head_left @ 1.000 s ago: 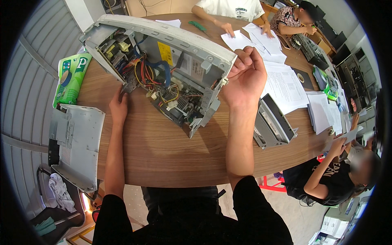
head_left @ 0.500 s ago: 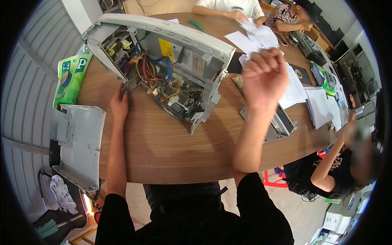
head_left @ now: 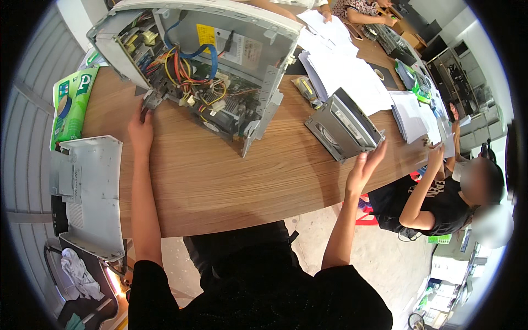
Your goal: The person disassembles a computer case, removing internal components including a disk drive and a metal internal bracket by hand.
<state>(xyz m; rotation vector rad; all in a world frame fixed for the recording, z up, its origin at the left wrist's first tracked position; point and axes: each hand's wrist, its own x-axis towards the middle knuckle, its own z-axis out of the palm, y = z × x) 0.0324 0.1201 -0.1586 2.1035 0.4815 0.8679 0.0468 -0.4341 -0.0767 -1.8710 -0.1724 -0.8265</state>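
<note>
An opened desktop computer case lies on the table with its circuit board, coloured cables and cooling fan exposed. At its lower left corner, the fingers of my left hand close on a small metal bracket. My right hand is beside a grey metal disc drive, right of the case. Its thumb and fingers are apart and reach the drive's near right corner; the contact itself is partly hidden.
A detached pale metal side panel lies at the left table edge, below a green packet. Beyond the drive are loose papers and a small yellowish packet. A person in black sits at the right; others work across the table.
My right hand has come down from above the papers to the drive's near corner. My left hand stays at the case's corner. The whole view has shifted.
</note>
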